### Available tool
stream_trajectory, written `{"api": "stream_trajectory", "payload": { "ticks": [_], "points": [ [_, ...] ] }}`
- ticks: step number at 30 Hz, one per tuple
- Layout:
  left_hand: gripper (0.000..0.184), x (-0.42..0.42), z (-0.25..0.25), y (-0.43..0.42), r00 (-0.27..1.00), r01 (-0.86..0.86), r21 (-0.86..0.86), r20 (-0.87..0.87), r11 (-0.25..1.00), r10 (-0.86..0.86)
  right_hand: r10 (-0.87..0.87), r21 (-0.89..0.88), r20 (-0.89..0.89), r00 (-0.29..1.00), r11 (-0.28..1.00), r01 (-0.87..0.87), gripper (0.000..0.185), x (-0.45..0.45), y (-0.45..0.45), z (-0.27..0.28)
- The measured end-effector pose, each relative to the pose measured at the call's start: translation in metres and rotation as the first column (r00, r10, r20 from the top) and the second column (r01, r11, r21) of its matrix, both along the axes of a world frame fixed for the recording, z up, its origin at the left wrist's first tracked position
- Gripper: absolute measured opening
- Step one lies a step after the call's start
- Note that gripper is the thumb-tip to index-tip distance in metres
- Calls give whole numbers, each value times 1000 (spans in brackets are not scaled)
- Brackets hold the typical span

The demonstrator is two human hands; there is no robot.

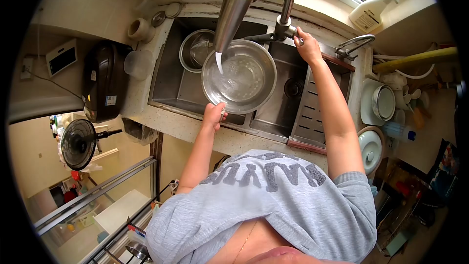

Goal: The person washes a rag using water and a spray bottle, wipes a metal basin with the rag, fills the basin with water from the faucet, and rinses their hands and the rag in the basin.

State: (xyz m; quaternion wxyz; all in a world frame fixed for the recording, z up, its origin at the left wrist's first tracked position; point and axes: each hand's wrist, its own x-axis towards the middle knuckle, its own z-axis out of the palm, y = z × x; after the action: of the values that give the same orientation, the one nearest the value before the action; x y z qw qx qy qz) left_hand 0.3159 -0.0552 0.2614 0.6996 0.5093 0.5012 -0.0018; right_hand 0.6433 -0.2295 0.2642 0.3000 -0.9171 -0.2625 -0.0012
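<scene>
Water runs from a brushed-metal faucet into a round stainless steel basin over the sink. My left hand is closed on the basin's near rim, and a small pale bit shows at its fingers, too small to name. On the faucet's lever, at the right of its base, my right hand is closed. A layer of water covers the basin's bottom. Behind its left side, a smaller metal pot stands in the left bowl of the sink.
A slotted metal drainboard covers the right part of the sink. Stacked bowls and a white lid stand at the right. A spray bottle is on the sill. To the left are a clear plastic container and a dark appliance.
</scene>
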Motion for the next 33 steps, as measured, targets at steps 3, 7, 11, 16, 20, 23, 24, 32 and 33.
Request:
{"api": "stream_trajectory", "payload": {
  "ticks": [3, 7, 11, 16, 20, 23, 24, 32, 33],
  "points": [
    [16, 0, -1, 0, 1000, 1, -2, 5, 1000, -1, -13, -30, -35, 999, 999, 12, 39, -1, 1, 4],
    [17, 0, 1, 0, 1000, 6, 7, 3, 1000, -6, -22, -45, -48, 999, 999, 20, 39, -3, 2, 7],
    [16, 0, 1, -1, 1000, -1, 1, 14, 1000, 1, -24, -44, -57, 998, 999, 21, 39, -3, 2, 7],
    [16, 0, 2, -2, 1000, -9, 5, 0, 1000, 9, -38, -47, -74, 997, 998, 34, 40, -3, 2, 6],
    [16, 0, 1, -2, 1000, -15, 2, 2, 1000, 15, -35, -44, -49, 998, 998, 33, 40, -3, 1, 4],
    [16, 0, 1, -1, 1000, -9, 2, -3, 1000, 9, -37, -66, -69, 997, 997, 32, 41, -4, 2, 8],
    [16, 0, 0, -1, 1000, -4, 1, -4, 1000, 4, -44, -62, -68, 997, 997, 40, 40, -5, 2, 9],
    [19, -1, 0, -2, 1000, 5, 26, -2, 1000, -5, -269, -257, -263, 926, 945, 202, 29, 22, 31, 32],
    [19, -1, 1, -3, 1000, 3, 31, 7, 1000, -4, -300, -286, -316, 900, 935, 211, 33, 30, 34, 32]
  ]
}}
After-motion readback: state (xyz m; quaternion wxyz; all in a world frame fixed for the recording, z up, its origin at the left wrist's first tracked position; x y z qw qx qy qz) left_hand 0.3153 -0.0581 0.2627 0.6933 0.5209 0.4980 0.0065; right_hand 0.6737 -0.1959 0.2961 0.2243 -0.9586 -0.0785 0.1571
